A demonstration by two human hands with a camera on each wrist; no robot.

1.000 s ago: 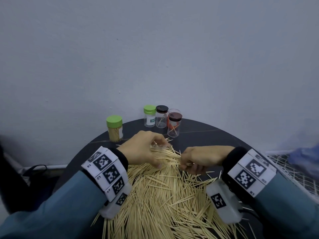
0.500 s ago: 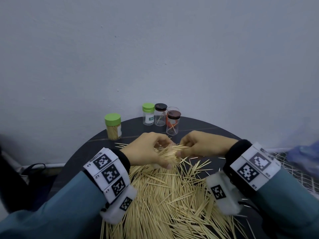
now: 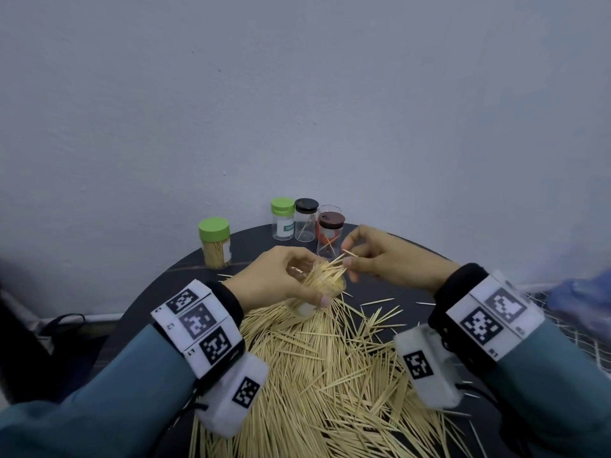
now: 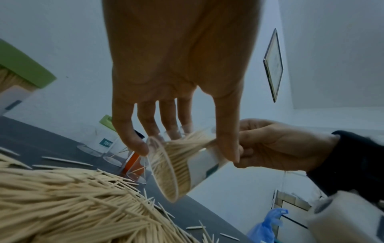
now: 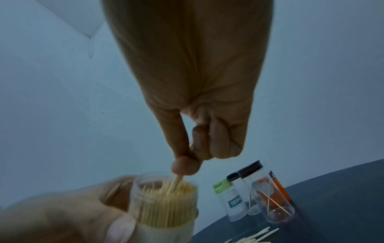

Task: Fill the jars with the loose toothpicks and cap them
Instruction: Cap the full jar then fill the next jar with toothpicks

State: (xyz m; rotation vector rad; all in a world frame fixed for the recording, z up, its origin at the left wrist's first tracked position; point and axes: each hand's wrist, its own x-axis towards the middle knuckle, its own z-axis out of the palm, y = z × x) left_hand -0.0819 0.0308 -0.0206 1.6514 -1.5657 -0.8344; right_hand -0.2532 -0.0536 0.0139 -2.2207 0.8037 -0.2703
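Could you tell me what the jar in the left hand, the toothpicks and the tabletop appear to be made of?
The jar looks like clear plastic or glass, I cannot tell which: the sticks show through its wall. The toothpicks look like pale, matte wood or bamboo, thin with pointed ends. The tabletop is dark with a dull sheen and faint seams; its material is unclear.

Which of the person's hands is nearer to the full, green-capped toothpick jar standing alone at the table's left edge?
Left. The left hand is right of the green-capped jar, gripping an open jar; the right hand lies further right, beyond it.
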